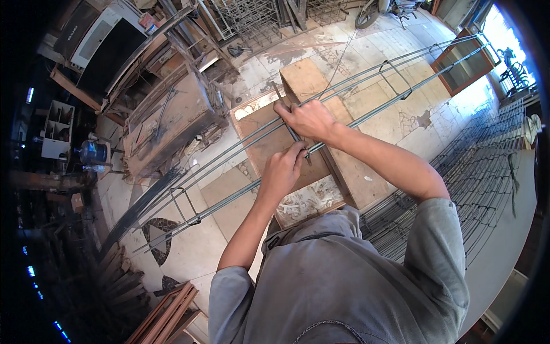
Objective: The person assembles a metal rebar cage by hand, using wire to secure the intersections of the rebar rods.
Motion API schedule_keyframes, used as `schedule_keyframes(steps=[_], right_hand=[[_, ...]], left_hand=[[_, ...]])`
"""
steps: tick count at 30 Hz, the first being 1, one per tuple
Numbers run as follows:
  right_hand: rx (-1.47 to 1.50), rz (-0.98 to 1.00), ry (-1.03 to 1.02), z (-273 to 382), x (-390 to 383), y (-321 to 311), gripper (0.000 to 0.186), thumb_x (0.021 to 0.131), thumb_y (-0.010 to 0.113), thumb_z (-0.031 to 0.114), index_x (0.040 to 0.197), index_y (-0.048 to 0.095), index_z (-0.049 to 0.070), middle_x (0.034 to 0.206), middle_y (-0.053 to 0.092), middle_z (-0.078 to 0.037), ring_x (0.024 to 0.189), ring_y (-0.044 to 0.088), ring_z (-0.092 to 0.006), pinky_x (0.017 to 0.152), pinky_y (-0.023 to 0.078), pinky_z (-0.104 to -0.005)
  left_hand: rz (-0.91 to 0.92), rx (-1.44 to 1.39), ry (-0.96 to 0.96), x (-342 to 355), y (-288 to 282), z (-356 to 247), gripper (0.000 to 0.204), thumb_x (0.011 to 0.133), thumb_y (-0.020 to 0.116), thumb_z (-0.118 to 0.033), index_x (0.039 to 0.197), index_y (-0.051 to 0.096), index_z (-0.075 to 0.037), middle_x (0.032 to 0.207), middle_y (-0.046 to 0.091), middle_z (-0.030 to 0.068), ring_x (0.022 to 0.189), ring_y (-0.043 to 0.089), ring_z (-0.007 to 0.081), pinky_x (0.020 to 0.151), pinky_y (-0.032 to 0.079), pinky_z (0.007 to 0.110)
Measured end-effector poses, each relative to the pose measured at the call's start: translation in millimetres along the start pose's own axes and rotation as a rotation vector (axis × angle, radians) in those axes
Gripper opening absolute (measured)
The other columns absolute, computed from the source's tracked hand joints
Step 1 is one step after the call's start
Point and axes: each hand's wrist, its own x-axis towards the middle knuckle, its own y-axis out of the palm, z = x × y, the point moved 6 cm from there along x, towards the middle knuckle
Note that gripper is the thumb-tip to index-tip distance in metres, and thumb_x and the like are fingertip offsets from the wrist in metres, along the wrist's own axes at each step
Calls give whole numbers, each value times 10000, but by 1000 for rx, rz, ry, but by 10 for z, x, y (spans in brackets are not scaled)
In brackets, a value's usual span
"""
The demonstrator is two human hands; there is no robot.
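A long cage of thin steel bars (229, 146) runs slantwise from lower left to upper right, with square wire stirrups (186, 205) set along it. My left hand (281, 171) is closed, its thumb and fingertips pinching a stirrup (295, 135) by its near corner, at the near bars. Beyond it, my right hand (311, 119) is curled shut at the far bars. A thin dark metal rod (277, 90) sticks out past its fingers; its kind is hidden by the grip. Both hands are over a wooden box (260, 129).
A wooden bench (172, 123) stands at left, near a bundle of loose bars (140, 206). Wire mesh panels (458, 178) lie at right. A framed glass pane (463, 66) is by the bright doorway. A motorcycle wheel (366, 14) shows at the far side. Reddish frame pieces (166, 315) lie lower left.
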Motion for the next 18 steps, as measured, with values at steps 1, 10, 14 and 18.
schedule_keyframes(steps=[1, 10, 14, 18], right_hand=[[9, 9, 14, -7, 2, 4, 364, 855, 535, 147, 1204, 480, 58, 550, 624, -91, 494, 654, -279, 409, 484, -397], [96, 60, 60, -85, 35, -25, 292, 852, 537, 139, 1135, 511, 73, 569, 619, -100, 520, 647, -311, 450, 488, -424], [270, -275, 72, -148, -39, -402, 184, 850, 578, 121, 1019, 564, 51, 668, 628, -151, 628, 645, -314, 563, 513, -401], [505, -726, 434, -153, -588, -802, 82, 916, 575, 106, 936, 580, 26, 732, 612, -134, 673, 607, -261, 626, 494, -351]], left_hand=[[-6, -8, 14, 2, -2, -6, 164, 894, 641, -83, 1044, 658, -18, 927, 695, 192, 828, 673, 387, 706, 519, 432], [-50, 7, 85, -32, 9, -46, 153, 886, 631, -51, 1025, 682, -11, 949, 691, 203, 817, 677, 375, 697, 534, 422], [12, 24, 85, -4, -19, -54, 158, 886, 624, -37, 1030, 681, -5, 945, 694, 198, 820, 684, 365, 708, 547, 414], [-31, 4, 139, -10, -15, 2, 163, 894, 623, -67, 1039, 679, -21, 891, 695, 179, 756, 678, 355, 653, 552, 417]])
